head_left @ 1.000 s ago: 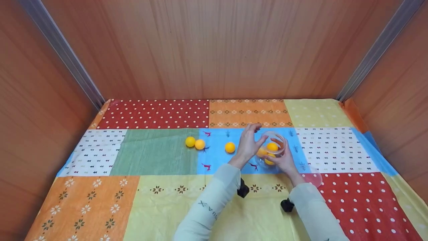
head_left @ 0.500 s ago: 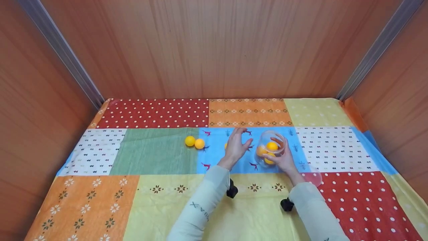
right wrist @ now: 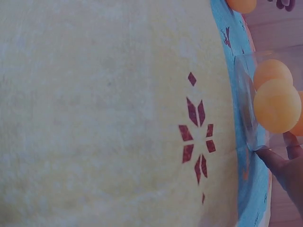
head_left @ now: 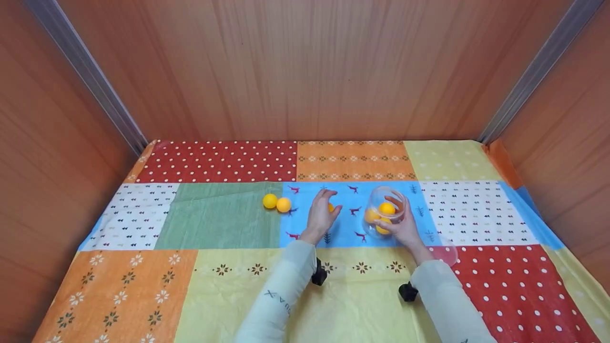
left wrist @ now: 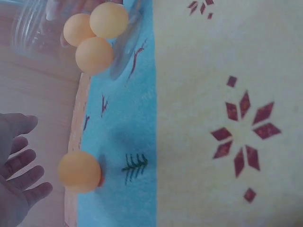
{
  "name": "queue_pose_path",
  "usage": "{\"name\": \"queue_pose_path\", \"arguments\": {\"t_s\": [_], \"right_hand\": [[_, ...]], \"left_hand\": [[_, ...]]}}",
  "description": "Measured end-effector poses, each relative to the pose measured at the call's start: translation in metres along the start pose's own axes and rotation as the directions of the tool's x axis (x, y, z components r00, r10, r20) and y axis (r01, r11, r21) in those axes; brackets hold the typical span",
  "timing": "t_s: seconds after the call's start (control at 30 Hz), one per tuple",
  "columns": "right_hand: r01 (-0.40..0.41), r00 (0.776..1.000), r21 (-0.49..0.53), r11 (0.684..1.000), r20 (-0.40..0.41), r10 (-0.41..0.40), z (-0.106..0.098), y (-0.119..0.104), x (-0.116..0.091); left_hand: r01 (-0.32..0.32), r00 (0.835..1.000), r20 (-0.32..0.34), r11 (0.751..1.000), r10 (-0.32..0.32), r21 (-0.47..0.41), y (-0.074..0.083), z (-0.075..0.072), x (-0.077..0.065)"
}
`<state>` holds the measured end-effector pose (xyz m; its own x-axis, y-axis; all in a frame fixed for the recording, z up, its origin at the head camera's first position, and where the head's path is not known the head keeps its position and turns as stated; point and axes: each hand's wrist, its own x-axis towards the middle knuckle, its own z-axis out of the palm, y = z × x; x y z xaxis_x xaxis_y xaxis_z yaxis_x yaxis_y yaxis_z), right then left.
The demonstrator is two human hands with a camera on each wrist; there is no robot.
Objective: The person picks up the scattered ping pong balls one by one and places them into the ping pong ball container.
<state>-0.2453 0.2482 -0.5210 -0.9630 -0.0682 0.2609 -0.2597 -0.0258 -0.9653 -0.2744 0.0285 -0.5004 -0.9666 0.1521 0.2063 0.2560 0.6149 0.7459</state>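
My right hand (head_left: pixel 406 228) grips a clear plastic jar (head_left: pixel 380 192) by its side. Several fingers show through the wall from behind. Three orange-yellow balls (head_left: pixel 386 208), like table tennis balls, lie inside the jar, also visible in the right wrist view (right wrist: pixel 277 106). To the jar's left, my left hand (head_left: pixel 320 216) hovers around a single ball (head_left: pixel 330 207) on the blue patch, partly hidden by the hand. In the left wrist view the spread fingers (left wrist: pixel 21 165) are apart from that ball (left wrist: pixel 79 171).
Two more balls, one yellow (head_left: pixel 269 201) and one orange (head_left: pixel 284 205), sit side by side farther left. A see-through round lid (head_left: pixel 446 252) lies beside my right wrist. A patchwork cloth (head_left: pixel 228 224) covers the table, with wood-grain panels (head_left: pixel 305 71) around it.
My left hand has moved left from above the jar's mouth to the single ball, its fingers parted. My right hand has stayed on the jar, and the other balls lie where they were.
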Motion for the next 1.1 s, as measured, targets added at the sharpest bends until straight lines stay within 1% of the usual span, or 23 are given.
{"name": "queue_pose_path", "arguments": {"t_s": [0.13,0.4,0.63,0.73,0.87,1.0,1.1], "right_hand": [[-0.023,1.0,-0.012,1.0,-0.008,0.023,0.005,-0.01,-0.002],[-0.02,1.0,-0.011,1.0,-0.006,0.019,0.004,-0.01,-0.003],[-0.004,1.0,-0.007,1.0,-0.01,0.004,-0.002,0.002,0.0],[0.022,1.0,-0.002,1.0,-0.001,-0.022,-0.004,0.009,0.002],[0.047,0.999,-0.021,0.999,0.005,-0.047,-0.005,0.014,0.003],[0.021,1.0,-0.048,0.999,-0.01,-0.021,-0.005,0.014,0.003],[-0.009,1.0,-0.047,0.999,-0.014,0.009,-0.004,0.011,0.002]], "left_hand": [[0.008,1.0,0.015,1.0,-0.008,0.002,-0.008,0.001,-0.001],[0.05,0.997,0.051,0.999,-0.051,0.009,-0.015,0.002,-0.003],[0.057,0.996,0.07,0.998,-0.06,0.032,-0.019,0.003,-0.002],[0.052,0.996,0.071,0.998,-0.054,0.031,-0.02,0.004,-0.003],[0.065,0.995,0.075,0.998,-0.067,0.025,-0.022,0.005,-0.003],[0.084,0.992,0.091,0.996,-0.085,0.024,-0.022,0.006,-0.003],[0.076,0.993,0.091,0.997,-0.078,0.021,-0.022,0.007,-0.003]]}}
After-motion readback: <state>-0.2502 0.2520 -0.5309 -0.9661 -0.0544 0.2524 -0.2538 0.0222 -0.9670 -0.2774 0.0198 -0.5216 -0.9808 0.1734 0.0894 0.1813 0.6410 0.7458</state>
